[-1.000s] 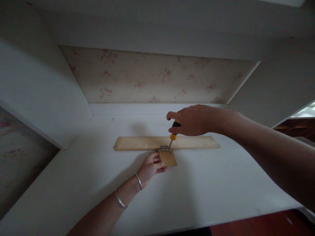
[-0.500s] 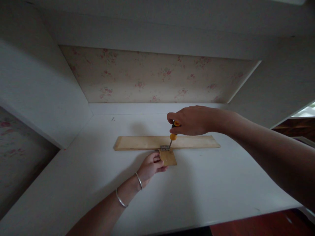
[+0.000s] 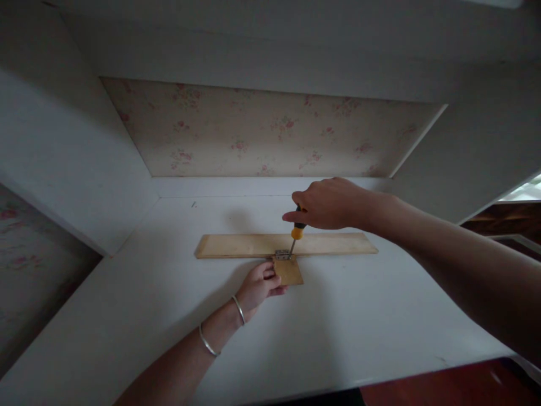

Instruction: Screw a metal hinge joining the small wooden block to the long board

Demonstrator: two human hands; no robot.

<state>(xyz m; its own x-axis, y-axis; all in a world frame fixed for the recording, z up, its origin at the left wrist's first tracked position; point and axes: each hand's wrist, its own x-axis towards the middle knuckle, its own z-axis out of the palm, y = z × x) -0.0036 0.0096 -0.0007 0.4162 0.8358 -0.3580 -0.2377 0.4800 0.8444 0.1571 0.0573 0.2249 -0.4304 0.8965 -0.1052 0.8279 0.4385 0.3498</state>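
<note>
My right hand (image 3: 323, 204) is closed round a yellow and black screwdriver (image 3: 297, 232), held tip down at a slight tilt. Its shaft meets the right end of a small metal hinge (image 3: 282, 254). The hinge bridges a long wooden board (image 3: 236, 245) and a small square wooden block (image 3: 289, 271). With fingers at its left side and underneath, my left hand (image 3: 262, 282) grips the block against the board's near edge. Any screw under the tip is too small to make out.
A white tabletop (image 3: 372, 316) carries the board, with white panels at the left (image 3: 63, 146) and overhead. Flowered wallpaper (image 3: 270, 132) covers the back wall. Beyond the table's front edge, a red surface (image 3: 439, 386) shows at lower right.
My right hand has turned on the screwdriver, and its thumb now stretches further left across the handle. The left hand, block and board stay in place.
</note>
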